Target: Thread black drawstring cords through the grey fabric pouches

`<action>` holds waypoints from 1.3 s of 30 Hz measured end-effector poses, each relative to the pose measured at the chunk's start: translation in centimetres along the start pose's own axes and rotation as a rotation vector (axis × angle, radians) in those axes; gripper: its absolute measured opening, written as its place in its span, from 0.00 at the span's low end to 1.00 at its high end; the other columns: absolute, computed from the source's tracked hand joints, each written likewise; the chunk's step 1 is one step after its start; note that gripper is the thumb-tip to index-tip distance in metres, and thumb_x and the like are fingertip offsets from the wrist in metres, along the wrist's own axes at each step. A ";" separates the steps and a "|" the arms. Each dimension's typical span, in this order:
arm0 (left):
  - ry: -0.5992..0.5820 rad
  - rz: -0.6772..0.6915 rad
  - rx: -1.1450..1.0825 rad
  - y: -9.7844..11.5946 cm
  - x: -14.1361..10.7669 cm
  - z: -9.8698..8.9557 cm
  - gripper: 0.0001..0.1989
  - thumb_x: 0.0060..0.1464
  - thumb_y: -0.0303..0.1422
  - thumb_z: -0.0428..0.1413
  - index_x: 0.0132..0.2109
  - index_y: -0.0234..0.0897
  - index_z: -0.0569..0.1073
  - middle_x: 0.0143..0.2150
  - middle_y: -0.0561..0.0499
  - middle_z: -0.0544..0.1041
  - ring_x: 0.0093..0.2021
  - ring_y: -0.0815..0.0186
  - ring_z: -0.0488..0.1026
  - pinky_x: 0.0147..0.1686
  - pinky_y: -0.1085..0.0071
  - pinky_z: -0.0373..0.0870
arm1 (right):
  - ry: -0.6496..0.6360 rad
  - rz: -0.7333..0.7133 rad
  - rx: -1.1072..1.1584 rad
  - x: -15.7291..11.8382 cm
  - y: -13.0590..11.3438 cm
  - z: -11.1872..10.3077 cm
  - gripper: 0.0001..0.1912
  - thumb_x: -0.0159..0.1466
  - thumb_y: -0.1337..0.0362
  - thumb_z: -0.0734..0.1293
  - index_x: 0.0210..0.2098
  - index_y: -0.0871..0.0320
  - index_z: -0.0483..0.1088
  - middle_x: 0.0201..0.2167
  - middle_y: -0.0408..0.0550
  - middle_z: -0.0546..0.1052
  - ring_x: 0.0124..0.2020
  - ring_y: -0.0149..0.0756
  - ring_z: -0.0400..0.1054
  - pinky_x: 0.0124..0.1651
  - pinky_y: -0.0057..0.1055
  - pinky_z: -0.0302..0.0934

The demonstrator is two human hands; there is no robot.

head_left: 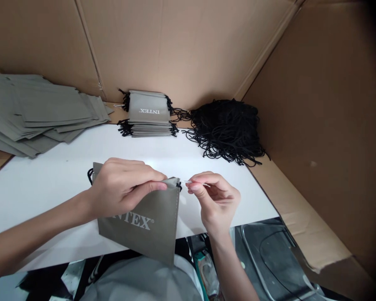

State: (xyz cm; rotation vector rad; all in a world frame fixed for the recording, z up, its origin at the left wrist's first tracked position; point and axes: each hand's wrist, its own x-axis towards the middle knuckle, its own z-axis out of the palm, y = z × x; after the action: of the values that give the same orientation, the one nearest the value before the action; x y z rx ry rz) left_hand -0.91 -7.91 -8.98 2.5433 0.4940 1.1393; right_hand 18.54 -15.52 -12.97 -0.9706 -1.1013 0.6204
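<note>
A grey drawstring bag printed INTEX hangs upright over the table's front edge. My left hand pinches its top hem close to the right corner and covers part of the print. Black cord shows at both top corners of the bag. Just right of the bag, my right hand is closed, thumb against finger, on a thin white threading tool that sticks out of the hem's end. How far the tool reaches inside the hem is hidden.
On the white table, a stack of finished INTEX bags stands at the back middle. Flat grey pieces are piled at the left. A heap of black cords lies at the back right. Cardboard walls enclose the back and right.
</note>
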 end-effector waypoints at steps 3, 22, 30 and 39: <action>-0.006 0.010 0.024 0.0 0.0 -0.1 0.05 0.61 0.32 0.58 0.40 0.48 0.79 0.31 0.58 0.83 0.25 0.69 0.77 0.29 0.74 0.70 | 0.004 -0.017 -0.015 0.0 -0.1 0.0 0.05 0.60 0.70 0.74 0.33 0.52 0.78 0.28 0.42 0.80 0.29 0.33 0.74 0.31 0.30 0.71; 0.064 0.244 0.081 0.0 -0.5 0.6 0.01 0.61 0.25 0.58 0.39 0.34 0.74 0.28 0.50 0.81 0.26 0.68 0.78 0.25 0.75 0.72 | -0.151 -0.193 -0.247 -0.5 -0.9 -0.6 0.11 0.64 0.77 0.68 0.38 0.54 0.76 0.31 0.42 0.79 0.32 0.33 0.72 0.36 0.32 0.65; 0.052 0.284 0.063 0.0 -0.5 0.7 0.02 0.61 0.24 0.57 0.38 0.33 0.73 0.28 0.49 0.80 0.26 0.67 0.78 0.24 0.75 0.73 | -0.277 0.025 -0.166 0.0 -1.1 -1.4 0.07 0.66 0.71 0.69 0.36 0.53 0.76 0.30 0.41 0.79 0.31 0.31 0.73 0.35 0.29 0.66; 0.030 0.317 0.118 -0.2 -0.6 0.7 0.02 0.62 0.24 0.56 0.38 0.33 0.72 0.27 0.50 0.80 0.24 0.69 0.76 0.23 0.75 0.71 | -0.245 -0.103 -0.240 -0.5 -1.0 -0.7 0.09 0.63 0.75 0.70 0.37 0.54 0.77 0.30 0.42 0.79 0.31 0.31 0.72 0.35 0.29 0.65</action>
State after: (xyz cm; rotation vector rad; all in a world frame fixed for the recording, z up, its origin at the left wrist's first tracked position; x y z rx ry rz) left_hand -0.79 -8.10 -9.84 2.7827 0.1703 1.2887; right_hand 18.93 -16.64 -12.40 -1.0539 -1.4597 0.5409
